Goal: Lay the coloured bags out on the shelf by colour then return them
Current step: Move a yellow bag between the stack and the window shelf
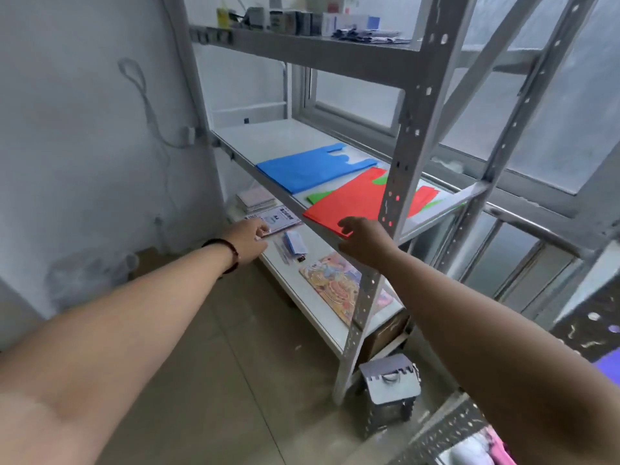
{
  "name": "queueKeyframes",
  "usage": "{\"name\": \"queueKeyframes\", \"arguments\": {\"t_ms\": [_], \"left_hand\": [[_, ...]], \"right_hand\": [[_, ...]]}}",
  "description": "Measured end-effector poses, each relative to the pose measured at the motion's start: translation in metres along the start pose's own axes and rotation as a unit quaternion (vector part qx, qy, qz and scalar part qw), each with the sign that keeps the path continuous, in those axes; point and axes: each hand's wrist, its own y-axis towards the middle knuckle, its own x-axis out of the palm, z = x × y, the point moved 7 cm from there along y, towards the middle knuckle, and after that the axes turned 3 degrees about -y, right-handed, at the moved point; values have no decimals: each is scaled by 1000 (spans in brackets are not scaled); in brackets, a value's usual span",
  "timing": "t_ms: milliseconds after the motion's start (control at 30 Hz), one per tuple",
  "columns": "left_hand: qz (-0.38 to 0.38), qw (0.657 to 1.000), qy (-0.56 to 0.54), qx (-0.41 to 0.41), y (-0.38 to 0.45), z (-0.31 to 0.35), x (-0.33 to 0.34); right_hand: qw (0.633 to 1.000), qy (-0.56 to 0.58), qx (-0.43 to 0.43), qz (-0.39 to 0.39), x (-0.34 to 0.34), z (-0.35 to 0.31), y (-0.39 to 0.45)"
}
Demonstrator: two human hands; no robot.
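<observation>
A flat blue bag point(308, 167) lies on the white middle shelf point(261, 139). To its right a red bag point(355, 203) lies on top of a green bag point(318, 197), of which only edges show. My right hand point(364, 241) is at the near corner of the red bag by the shelf's front edge, fingers loosely curled; whether it pinches the bag is unclear. My left hand point(248, 239) reaches out lower, in front of the bottom shelf, fingers curled; whether it holds anything is unclear.
A perforated metal upright point(399, 169) stands right beside my right hand. The bottom shelf point(308, 297) holds papers, small cards and a colourful printed sheet point(335, 283). A small metal stool point(391, 394) stands on the tiled floor. Boxes and bottles fill the top shelf point(302, 45).
</observation>
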Motion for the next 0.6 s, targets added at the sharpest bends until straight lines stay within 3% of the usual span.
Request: {"name": "queueKeyframes", "arguments": {"t_ms": [300,467,600], "left_hand": [[-39,999,34,-17,125,-10,-1],[-77,997,24,8,210,-9,21],[-134,991,10,26,281,1,52]], "right_hand": [[999,-14,39,-34,34,17,130],[992,-23,126,-7,48,55,184],[970,-11,243,23,55,96,219]]}}
